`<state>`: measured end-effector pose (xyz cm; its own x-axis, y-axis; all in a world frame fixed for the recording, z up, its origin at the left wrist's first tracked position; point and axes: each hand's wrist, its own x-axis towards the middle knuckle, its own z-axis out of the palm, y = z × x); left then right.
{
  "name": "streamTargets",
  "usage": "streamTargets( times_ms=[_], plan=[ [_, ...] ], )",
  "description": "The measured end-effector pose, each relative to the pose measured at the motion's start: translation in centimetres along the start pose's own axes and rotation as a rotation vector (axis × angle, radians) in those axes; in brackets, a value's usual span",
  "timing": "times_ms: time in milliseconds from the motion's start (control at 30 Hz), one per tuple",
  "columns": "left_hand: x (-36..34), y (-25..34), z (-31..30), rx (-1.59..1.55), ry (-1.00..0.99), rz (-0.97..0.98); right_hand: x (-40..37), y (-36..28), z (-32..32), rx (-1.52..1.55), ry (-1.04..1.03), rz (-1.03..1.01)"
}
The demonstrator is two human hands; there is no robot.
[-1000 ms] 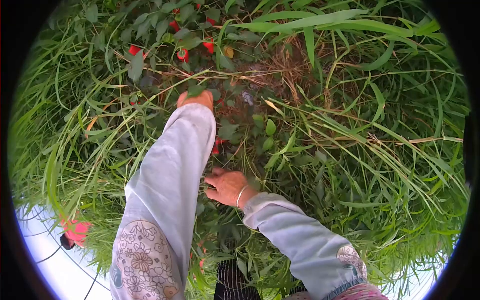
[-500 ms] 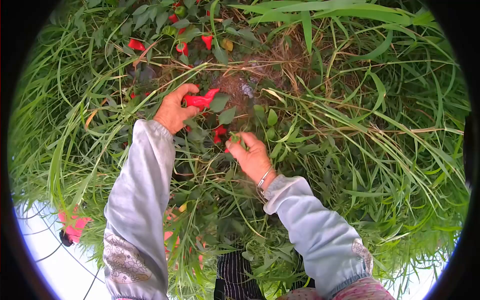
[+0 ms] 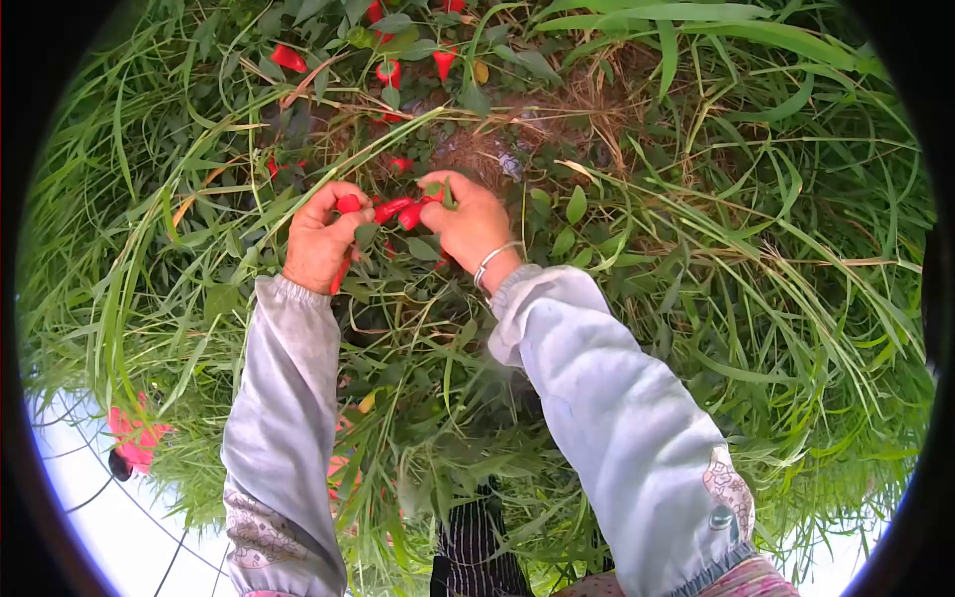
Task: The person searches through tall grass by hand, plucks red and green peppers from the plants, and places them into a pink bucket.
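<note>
Hands (image 3: 320, 244) pinch red peppers (image 3: 348, 204); middle pepper (image 3: 392, 209) slants crosswise.

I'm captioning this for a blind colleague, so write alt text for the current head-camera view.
A left hand and a right hand, both bare, hold red peppers close together among leaves and tall green grass. More peppers show farther ahead, and a person in pink is at the lower left.

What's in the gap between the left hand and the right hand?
The head view shows red peppers between the left hand and the right hand, with a green leaf near the left fingertips.
</note>
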<state>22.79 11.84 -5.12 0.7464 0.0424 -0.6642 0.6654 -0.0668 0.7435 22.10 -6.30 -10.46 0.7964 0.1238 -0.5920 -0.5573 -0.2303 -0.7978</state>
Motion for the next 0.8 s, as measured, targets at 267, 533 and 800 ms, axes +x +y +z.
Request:
streamTargets(
  times_ms=[267, 533, 800],
  plan=[
    [-0.2, -1.2, -0.9, -0.032, -0.057, 0.039, -0.8, -1.2, 1.0, -0.550, -0.408, -0.029],
    [-1.5, -2.3, -1.3, 0.004, -0.045, -0.018, -2.0, -0.1, -0.5, 0.045, -0.382, 0.123],
    [-1.4, -4.5, -1.3, 0.770, 0.029, 0.070, -2.3, -2.3, -0.8, 0.596, -0.351, 0.305]
  ],
)
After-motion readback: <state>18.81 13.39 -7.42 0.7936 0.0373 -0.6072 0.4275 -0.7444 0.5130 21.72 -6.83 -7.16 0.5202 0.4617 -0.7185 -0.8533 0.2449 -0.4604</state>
